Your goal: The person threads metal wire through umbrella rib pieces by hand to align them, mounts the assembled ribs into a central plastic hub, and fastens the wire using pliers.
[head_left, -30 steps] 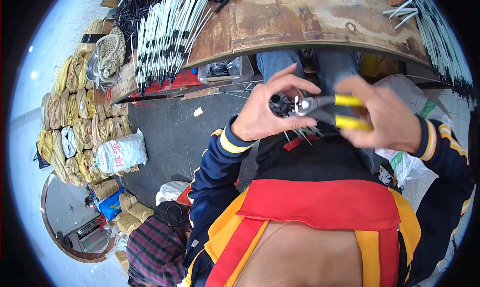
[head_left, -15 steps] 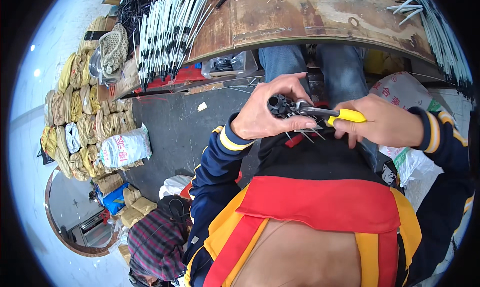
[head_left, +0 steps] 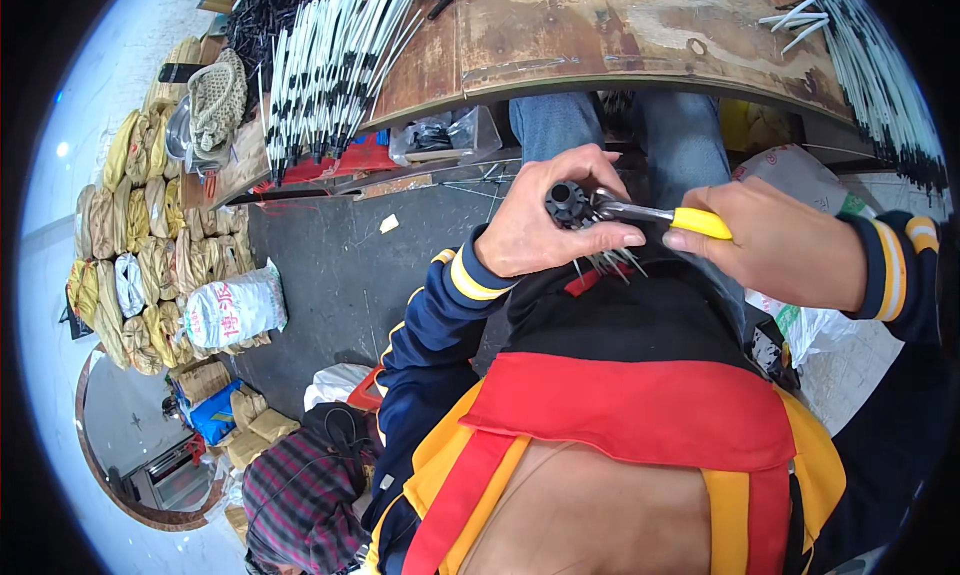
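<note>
At the far left, a round, brown-rimmed mirror is being overlapped at its right by packages. Above it, tan wrapped bundles are being stacked in rows, their right side being partly covered by a white printed sack. A mesh bag is being held up near a wooden table. Below, a plaid garment is being worn by another person. On the table's left end, white rods with black sections are being laid side by side, and beneath the edge black pieces are being contained in a clear bin.

In the middle, a black ribbed part is being gripped by the left hand, fingers curled around it and thumb below; thin rods are being seen beneath, though whether they are joined to it cannot be told. Yellow-handled pliers are being held in the curled right hand, their tip being brought against the part's right side. At the far right, more pale rods are being supported by the table.
</note>
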`<state>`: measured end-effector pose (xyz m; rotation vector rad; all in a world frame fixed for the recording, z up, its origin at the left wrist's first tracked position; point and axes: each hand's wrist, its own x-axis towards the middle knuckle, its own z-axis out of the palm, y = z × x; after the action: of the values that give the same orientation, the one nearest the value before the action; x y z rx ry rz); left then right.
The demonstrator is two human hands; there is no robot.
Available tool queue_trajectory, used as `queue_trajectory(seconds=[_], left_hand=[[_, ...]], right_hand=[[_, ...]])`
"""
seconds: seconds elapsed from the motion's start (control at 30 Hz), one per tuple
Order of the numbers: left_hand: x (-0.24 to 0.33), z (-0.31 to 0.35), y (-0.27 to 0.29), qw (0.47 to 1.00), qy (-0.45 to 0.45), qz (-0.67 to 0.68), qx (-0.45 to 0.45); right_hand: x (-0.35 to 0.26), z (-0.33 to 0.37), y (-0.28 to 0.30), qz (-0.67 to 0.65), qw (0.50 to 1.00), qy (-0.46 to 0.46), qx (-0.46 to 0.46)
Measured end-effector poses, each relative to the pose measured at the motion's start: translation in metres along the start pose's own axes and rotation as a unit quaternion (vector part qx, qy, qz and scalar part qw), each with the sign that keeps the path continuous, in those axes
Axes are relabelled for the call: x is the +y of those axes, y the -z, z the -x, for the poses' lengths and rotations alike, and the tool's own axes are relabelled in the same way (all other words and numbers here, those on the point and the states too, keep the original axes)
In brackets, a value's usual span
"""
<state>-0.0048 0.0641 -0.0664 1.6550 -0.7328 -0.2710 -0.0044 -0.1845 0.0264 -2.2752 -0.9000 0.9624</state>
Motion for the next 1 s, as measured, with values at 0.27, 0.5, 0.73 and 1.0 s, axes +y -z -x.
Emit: queue_trajectory(seconds=[0.27,0.5,0.73,1.0], left_hand=[[-0.018,0.017,0.008,0.968,0.037,0.085,0.232],[-0.001,0.063,0.103,0.831,-0.128,0.228,0.491],[-0.074,0.057,0.081,0.735,0.013,0.509,0.447],[-0.135,-0.009,-0.033,0.643,0.198,0.689,0.268]], right_hand=[[0.025,-0.030,0.008,0.114,0.984,0.108,0.081],[0.178,-0.057,0.039,0.274,0.890,-0.100,0.350],[0.064,-0.044,-0.027,0.130,0.907,0.239,0.320],[0.051,-0.058,-0.072,-0.181,0.780,0.340,0.493]])
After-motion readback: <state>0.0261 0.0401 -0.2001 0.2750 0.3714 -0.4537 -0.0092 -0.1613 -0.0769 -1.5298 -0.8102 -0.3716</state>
